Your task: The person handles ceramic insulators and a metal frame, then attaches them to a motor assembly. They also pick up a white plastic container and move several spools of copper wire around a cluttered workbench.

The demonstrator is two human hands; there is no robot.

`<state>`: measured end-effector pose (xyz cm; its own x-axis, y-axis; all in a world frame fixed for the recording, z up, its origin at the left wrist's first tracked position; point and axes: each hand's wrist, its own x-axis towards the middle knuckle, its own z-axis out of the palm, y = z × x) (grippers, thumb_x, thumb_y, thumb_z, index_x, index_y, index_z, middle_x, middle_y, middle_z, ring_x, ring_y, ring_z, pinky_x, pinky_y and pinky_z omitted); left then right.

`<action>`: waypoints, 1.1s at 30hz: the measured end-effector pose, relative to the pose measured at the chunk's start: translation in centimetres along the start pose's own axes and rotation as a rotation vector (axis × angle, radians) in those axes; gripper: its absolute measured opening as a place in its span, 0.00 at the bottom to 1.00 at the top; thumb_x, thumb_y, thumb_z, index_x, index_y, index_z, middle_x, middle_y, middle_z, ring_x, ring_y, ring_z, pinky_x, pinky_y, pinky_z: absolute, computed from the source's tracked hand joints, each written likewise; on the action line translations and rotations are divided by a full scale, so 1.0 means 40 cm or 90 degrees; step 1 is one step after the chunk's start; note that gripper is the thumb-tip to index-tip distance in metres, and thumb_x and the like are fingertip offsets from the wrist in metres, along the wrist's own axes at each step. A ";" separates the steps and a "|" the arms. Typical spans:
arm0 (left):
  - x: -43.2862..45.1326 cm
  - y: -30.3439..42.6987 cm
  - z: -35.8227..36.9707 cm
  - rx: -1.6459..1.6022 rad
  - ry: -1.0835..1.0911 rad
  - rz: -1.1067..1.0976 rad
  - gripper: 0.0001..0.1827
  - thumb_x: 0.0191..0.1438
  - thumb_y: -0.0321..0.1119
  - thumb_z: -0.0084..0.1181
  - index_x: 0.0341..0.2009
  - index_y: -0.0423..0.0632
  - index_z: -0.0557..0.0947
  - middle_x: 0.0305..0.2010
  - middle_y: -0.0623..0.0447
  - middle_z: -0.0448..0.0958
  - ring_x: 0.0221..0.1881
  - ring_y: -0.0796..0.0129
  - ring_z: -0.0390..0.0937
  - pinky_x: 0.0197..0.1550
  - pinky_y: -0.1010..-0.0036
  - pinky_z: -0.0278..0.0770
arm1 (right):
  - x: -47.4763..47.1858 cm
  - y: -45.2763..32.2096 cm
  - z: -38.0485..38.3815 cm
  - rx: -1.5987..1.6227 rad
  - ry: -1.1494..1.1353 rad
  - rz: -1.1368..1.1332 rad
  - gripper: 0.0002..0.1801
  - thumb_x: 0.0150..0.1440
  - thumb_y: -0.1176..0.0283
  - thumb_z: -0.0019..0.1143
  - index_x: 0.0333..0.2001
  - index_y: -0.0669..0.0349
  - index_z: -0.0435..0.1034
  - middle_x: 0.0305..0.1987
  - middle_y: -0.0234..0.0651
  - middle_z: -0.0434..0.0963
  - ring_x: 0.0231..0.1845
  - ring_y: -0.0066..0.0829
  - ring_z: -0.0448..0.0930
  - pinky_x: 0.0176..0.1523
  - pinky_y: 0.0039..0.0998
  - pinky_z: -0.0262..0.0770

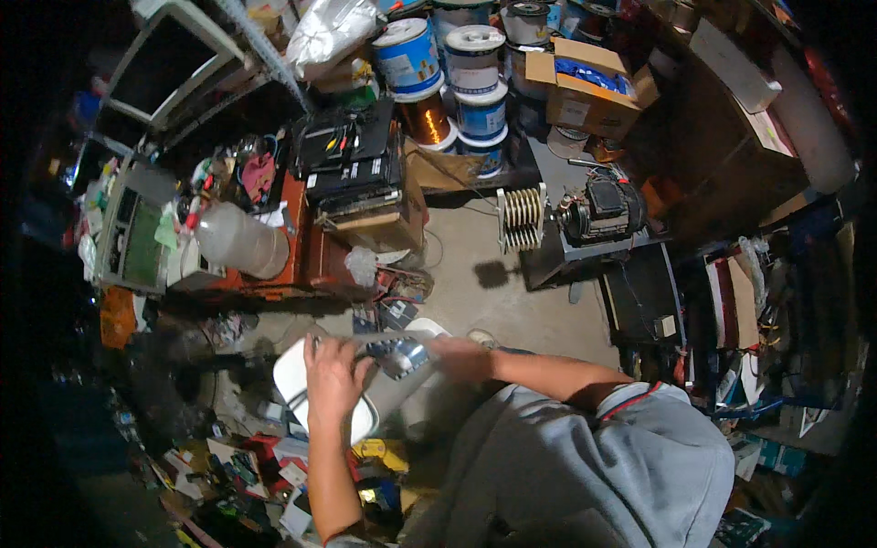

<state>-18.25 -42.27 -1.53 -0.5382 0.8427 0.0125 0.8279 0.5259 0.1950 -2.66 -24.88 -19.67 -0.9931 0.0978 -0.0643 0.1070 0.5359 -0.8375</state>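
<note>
My left hand [334,373] lies over the right part of a white rounded panel [291,370] with dark lines across it, its fingers curled at the upper edge. My right hand [466,357] is blurred, beside the right end of a shiny, metallic-looking piece [399,357]. That piece lies between the two hands; its kind is not clear. A second white rounded edge [428,327] shows just above it. Whether the white parts are joined cannot be seen. What the right fingers touch is hidden by the blur.
A large plastic bottle [240,240] lies on a red cabinet at left. Ahead are stacked wire spools [479,113] and an open cardboard box [593,103]. An electric motor [606,209] sits on a grey-topped bench. Mixed parts [253,466] litter the lower left.
</note>
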 end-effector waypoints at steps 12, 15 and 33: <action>-0.389 -0.135 0.069 -0.488 0.582 -0.640 0.22 0.59 0.39 0.54 0.55 0.39 0.74 0.55 0.48 0.73 0.55 0.63 0.69 0.59 0.69 0.63 | 0.004 0.085 0.012 0.543 -0.131 0.309 0.20 0.61 0.55 0.52 0.42 0.64 0.73 0.34 0.31 0.77 0.33 0.23 0.76 0.39 0.25 0.73; -0.404 -0.057 0.160 -0.936 0.639 -0.631 0.27 0.60 0.45 0.51 0.59 0.40 0.70 0.55 0.48 0.73 0.55 0.64 0.69 0.58 0.69 0.64 | 0.086 -0.033 0.038 0.608 -0.205 0.373 0.23 0.65 0.52 0.43 0.47 0.61 0.71 0.43 0.29 0.77 0.42 0.21 0.75 0.44 0.25 0.70; -0.330 0.036 0.292 -0.771 0.739 -0.476 0.38 0.56 0.41 0.54 0.64 0.32 0.57 0.61 0.37 0.64 0.62 0.53 0.62 0.64 0.63 0.56 | 0.226 -0.091 0.231 0.673 -0.093 0.376 0.29 0.66 0.51 0.34 0.59 0.64 0.61 0.57 0.39 0.71 0.57 0.32 0.72 0.56 0.36 0.72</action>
<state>-8.11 -51.27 -12.85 -0.9576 -0.2737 0.0904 0.1207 -0.0959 0.9880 -12.47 -33.69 -22.23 -0.8083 -0.0361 -0.5877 0.5198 -0.5127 -0.6834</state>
